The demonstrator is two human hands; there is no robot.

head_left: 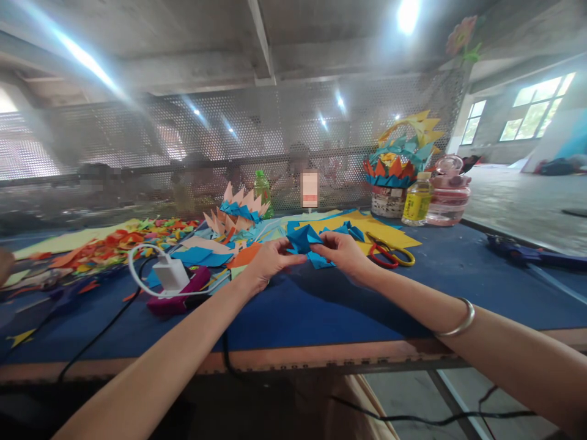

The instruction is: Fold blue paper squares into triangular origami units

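Observation:
Both my hands meet over a blue table (321, 305) and pinch a folded blue paper piece (303, 239). My left hand (268, 261) grips its left side with closed fingers. My right hand (343, 252) holds its right side, fingers curled over it; a silver bangle (458, 321) circles that forearm. More blue folded pieces (348, 231) lie just behind on yellow paper sheets (385, 232).
Red-and-yellow scissors (391, 253) lie right of my hands. A white charger (170, 274) on a magenta device sits left, with a black cable. Piled folded papers (114, 241), a pink-and-blue paper model (238, 214), a paper basket (398, 168), bottles (417, 198) and a pink jar (447, 195) stand behind.

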